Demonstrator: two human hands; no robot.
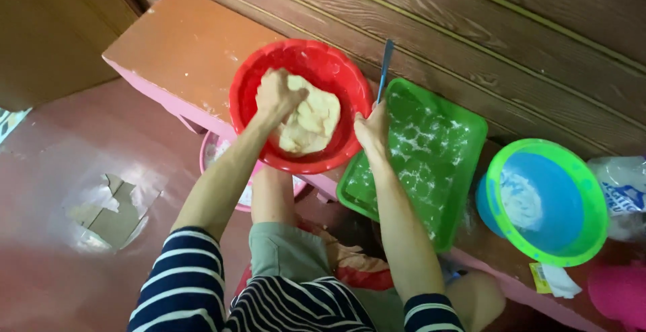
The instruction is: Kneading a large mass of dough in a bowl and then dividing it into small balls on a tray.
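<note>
Left hand (276, 96): closed into a fist, pressed into the dough.
Dough (313, 120): pale lump inside the red bowl (245, 79).
Right hand (372, 130): fingers curled over the red bowl's rim, steadying it.
Bench (178, 42): low, orange-topped; carries the bowl.
Green tray (464, 137): floured, just beside the bowl.
Blue bowl (565, 204): green-rimmed, beyond the tray.

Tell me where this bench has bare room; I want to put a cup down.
The bench is bare at its left end, between its corner and the red bowl. Rightward it is crowded: the left hand presses dough, the right hand steadies the rim, then the floured green tray, the green-rimmed blue basin and a bag follow closely.
</note>
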